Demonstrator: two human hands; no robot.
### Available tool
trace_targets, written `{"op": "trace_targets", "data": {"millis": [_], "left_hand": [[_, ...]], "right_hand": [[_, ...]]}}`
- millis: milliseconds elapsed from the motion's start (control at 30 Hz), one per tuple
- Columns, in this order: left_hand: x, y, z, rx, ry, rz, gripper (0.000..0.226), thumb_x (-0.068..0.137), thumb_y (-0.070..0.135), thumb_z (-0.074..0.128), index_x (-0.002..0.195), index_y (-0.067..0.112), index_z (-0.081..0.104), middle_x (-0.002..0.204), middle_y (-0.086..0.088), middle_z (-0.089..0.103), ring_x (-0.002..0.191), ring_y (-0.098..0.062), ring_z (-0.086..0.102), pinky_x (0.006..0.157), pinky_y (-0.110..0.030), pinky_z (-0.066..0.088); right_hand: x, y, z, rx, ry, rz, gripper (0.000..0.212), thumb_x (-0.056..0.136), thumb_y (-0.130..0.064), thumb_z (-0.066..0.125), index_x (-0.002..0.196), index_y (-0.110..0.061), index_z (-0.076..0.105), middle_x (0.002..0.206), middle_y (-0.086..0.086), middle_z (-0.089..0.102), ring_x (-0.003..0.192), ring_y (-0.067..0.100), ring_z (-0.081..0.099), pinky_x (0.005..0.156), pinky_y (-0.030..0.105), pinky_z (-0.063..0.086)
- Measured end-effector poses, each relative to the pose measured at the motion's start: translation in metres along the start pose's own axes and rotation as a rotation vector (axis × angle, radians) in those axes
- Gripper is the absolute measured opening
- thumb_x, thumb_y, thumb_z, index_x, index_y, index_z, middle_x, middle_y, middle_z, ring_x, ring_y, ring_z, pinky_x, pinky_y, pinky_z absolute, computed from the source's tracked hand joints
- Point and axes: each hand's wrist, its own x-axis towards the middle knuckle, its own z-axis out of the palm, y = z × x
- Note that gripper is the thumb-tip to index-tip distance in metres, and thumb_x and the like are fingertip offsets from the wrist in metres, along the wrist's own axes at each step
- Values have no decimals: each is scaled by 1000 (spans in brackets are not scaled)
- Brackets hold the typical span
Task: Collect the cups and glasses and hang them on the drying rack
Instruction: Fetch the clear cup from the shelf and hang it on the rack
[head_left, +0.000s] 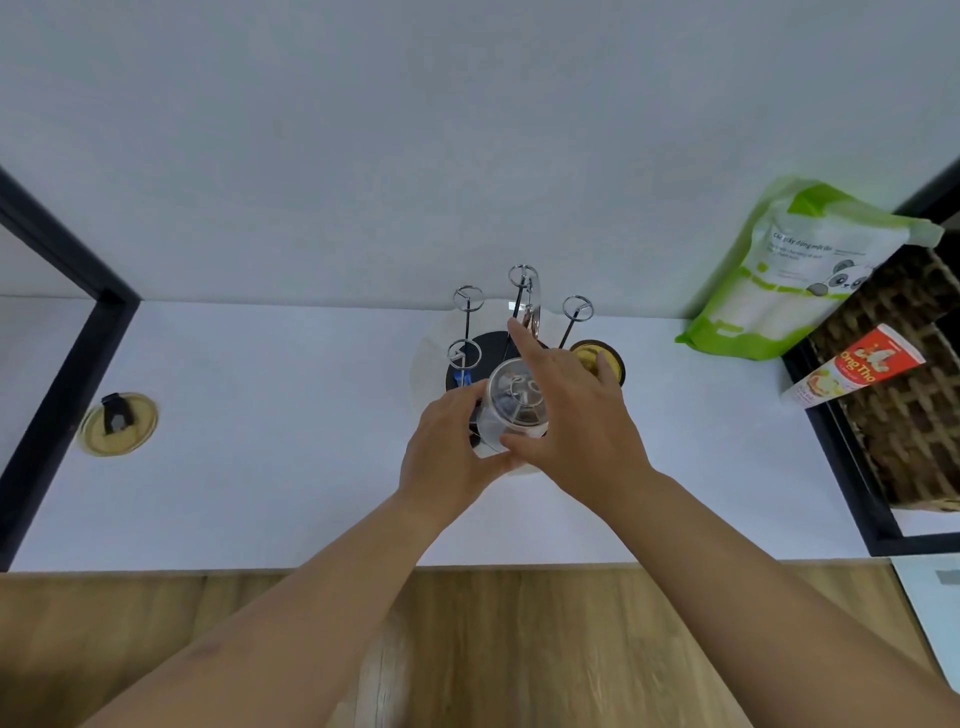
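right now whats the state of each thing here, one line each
clear glass: upside down over a rack prong, gripped by both hands
left hand: fingers curled round the glass
right hand: thumb on the glass, forefinger stretched toward the prongs
drying rack: upright, four prongs bare
green pouch: leaning on the basket
gold lid: lying flat on the counter
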Motion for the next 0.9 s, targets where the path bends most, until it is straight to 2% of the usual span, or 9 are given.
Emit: {"op": "trace_targets", "data": {"millis": [100,200,333,433,533,700,800,900], "left_hand": [[-3,-10,-8,39,-48,-13,88,70,58,88,146,35,49,139,16,58,124,-6,50,95,-21,41],[-8,-23,-21,34,-44,-51,87,70,58,87,145,37,49,141,18,56,129,-9,51,98,-24,37],[-14,-30,-39,-28,105,-38,73,76,76,69,136,35,59,129,20,61,119,-3,57,102,-33,48],[-10,-21,-49,-71,237,41,55,91,66,57,135,33,60,127,17,61,119,-7,58,101,-36,50],[5,-5,-52,-33,258,114,42,102,46,57,140,30,57,137,13,59,129,-12,53,105,-31,44],[27,15,-48,114,166,204,40,104,38,56,142,26,60,142,11,59,134,-7,44,105,-20,30],[29,19,-45,170,140,236,37,103,35,58,137,23,65,137,8,64,131,-10,48,103,-19,30],[28,18,-41,199,119,252,34,101,34,60,132,23,69,133,7,66,127,-11,51,103,-24,37]], "right_hand": [[-1,4,5,-35,10,-19,114,78,-44,85,166,-33,13,125,-3,62,120,19,59,123,57,19],[-1,8,7,-68,26,-41,113,78,-45,85,166,-29,15,122,-2,62,118,20,60,122,58,19],[-2,10,8,-68,36,-61,112,78,-44,85,166,-26,17,124,-3,62,122,22,57,123,58,17],[-4,15,11,-80,67,-75,112,75,-43,86,165,-20,24,128,2,61,133,29,51,123,59,19],[-5,20,10,-83,67,-67,110,75,-44,86,164,-20,26,134,3,61,145,34,40,123,56,15],[-10,30,2,-104,16,-61,108,82,-43,79,166,-30,14,144,-3,56,153,31,28,124,57,8],[-11,37,-4,-109,-6,-50,109,83,-41,79,166,-35,8,153,-5,50,158,28,18,124,59,6],[-11,46,-10,-135,-25,-57,107,85,-40,77,166,-35,7,161,0,43,160,28,11,125,62,8]]}}
